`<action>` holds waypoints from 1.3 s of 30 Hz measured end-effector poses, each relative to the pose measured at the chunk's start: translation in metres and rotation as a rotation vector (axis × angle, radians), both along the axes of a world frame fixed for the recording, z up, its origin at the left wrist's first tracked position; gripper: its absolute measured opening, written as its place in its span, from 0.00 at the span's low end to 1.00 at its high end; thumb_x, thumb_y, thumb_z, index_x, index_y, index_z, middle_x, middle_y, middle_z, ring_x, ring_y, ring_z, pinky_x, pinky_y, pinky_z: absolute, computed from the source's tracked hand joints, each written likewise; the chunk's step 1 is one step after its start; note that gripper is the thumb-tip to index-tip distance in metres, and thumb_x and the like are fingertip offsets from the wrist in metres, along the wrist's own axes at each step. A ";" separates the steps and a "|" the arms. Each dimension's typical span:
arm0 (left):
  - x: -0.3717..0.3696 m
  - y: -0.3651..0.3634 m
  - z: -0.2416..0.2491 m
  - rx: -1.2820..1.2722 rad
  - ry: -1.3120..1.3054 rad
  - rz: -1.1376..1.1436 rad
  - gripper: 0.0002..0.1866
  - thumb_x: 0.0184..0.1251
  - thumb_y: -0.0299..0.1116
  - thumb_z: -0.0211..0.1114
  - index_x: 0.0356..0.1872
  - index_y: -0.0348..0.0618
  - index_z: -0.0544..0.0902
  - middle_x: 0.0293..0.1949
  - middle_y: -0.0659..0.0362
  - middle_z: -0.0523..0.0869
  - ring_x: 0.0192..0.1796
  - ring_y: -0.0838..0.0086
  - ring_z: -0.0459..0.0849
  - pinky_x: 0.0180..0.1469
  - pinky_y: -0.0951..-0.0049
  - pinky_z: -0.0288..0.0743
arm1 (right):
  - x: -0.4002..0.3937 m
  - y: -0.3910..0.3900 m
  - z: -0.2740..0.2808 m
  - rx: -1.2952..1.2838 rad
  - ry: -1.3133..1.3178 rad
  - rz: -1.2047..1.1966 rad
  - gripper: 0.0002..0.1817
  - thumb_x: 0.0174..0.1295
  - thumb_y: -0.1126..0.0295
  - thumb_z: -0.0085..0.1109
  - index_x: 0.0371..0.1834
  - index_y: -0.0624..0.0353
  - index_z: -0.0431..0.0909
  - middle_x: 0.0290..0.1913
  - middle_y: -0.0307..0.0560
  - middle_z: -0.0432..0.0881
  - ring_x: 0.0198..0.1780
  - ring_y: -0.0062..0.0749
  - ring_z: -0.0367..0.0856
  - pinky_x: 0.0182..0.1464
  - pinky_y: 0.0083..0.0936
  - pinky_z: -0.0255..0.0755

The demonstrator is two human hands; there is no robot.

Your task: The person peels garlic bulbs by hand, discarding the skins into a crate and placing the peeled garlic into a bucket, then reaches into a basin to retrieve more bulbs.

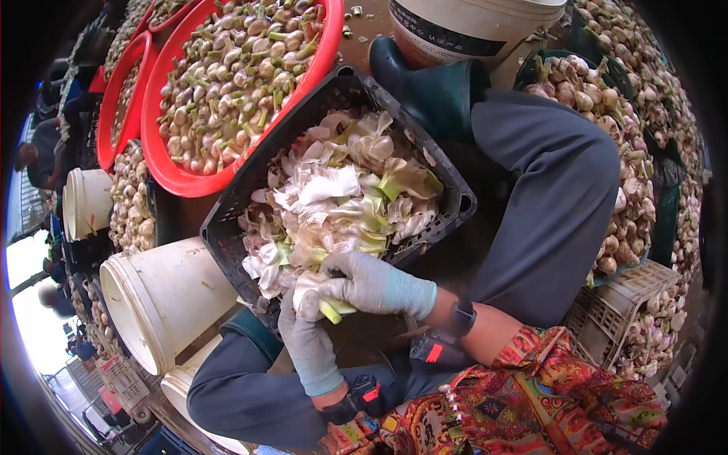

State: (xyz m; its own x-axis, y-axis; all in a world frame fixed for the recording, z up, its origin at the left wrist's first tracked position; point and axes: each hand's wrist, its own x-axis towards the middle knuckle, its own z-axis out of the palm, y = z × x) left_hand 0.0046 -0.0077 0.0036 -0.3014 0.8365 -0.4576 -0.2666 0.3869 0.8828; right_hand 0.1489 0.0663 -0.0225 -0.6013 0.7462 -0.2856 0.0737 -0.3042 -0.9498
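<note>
Both hands wear light grey gloves and meet over the near edge of a black crate (447, 224) filled with papery garlic skins (326, 189). My left hand (309, 341), lower in the view, has its fingers closed around a garlic bulb (307, 285) with a cut green stem (329, 312) pointing down. From the right, my right hand (364, 282) presses closed fingers on the same bulb, covering much of it. Loose skins lie just beyond the fingers.
A red basin (152, 144) of garlic stands beyond the crate at upper left. White buckets (171, 292) lie at left, another (470, 30) stands at top. Garlic heaps (622, 152) and a beige crate (607, 311) are at right. People (42, 155) appear at far left.
</note>
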 end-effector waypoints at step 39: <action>0.012 0.001 -0.004 -0.014 0.081 0.054 0.18 0.68 0.27 0.57 0.57 0.33 0.72 0.38 0.58 0.81 0.30 0.81 0.76 0.31 0.79 0.71 | 0.007 0.028 -0.012 0.064 -0.226 -0.610 0.10 0.55 0.68 0.59 0.30 0.65 0.75 0.25 0.55 0.79 0.27 0.40 0.78 0.34 0.33 0.73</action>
State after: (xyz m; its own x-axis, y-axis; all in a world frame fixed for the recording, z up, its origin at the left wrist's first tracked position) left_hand 0.0167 -0.0069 -0.0003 -0.3822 0.8119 -0.4413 -0.2154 0.3862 0.8969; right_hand 0.1554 0.0947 -0.0343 0.0050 0.9542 -0.2991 0.1054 -0.2980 -0.9487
